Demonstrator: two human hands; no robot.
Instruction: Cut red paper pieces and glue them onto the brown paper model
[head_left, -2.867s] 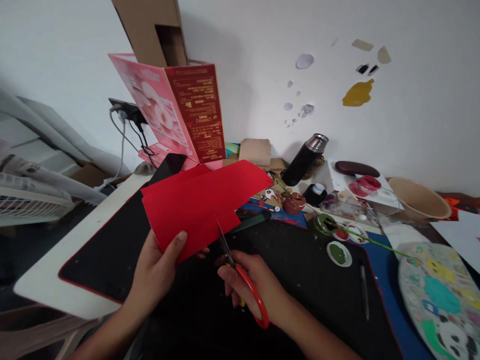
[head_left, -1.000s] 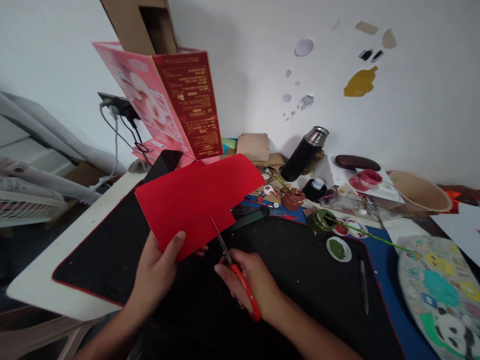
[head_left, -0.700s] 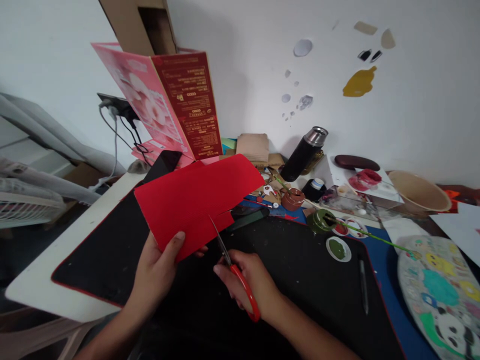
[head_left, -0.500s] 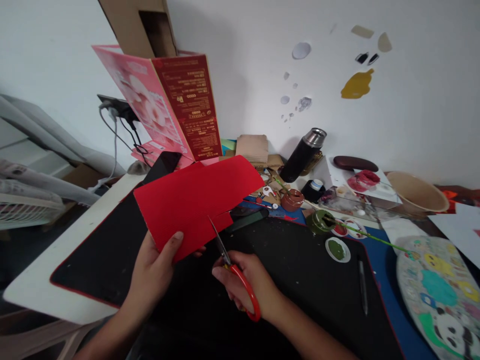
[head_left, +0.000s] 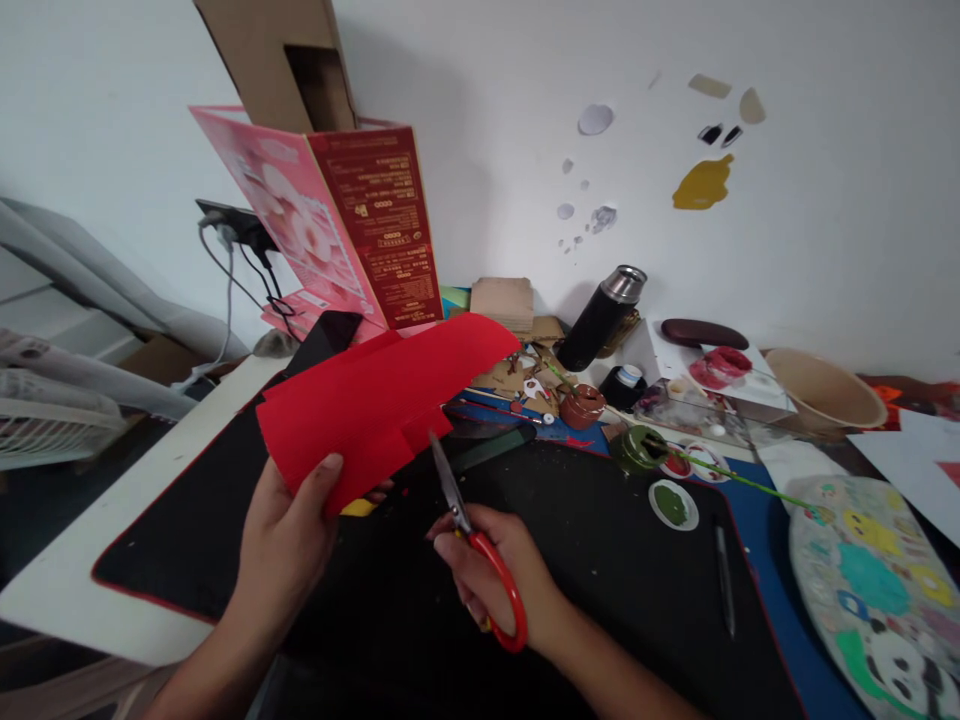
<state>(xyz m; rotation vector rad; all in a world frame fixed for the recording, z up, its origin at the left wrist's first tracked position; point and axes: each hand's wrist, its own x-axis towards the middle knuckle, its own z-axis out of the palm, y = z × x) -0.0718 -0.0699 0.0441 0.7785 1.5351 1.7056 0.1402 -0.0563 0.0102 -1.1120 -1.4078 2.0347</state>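
Note:
My left hand (head_left: 292,530) pinches the near edge of a sheet of red paper (head_left: 367,400), thumb on top and the other fingers mostly hidden beneath. The sheet is held above the dark mat, its far right corner curved, with a stepped cut along its near right side. In my right hand (head_left: 502,565) is a pair of scissors (head_left: 491,575) with red handles, gripped through the loops. The blades point up and away, their tip just beside the cut part of the paper; whether they touch it I cannot tell. Something small and yellow (head_left: 358,507) shows under the paper.
Ahead on the right stand a black thermos (head_left: 602,318), a green paint jar (head_left: 639,448) with a brush across it, and a paint lid (head_left: 673,504). A pen (head_left: 724,580) lies on the black mat (head_left: 600,560). A tall pink folder (head_left: 300,220) stands at the back left.
The left hand and the red paper have shifted left and slightly down, away from the scissors. The blades have come out of the cut, and a yellow thing now shows below the sheet.

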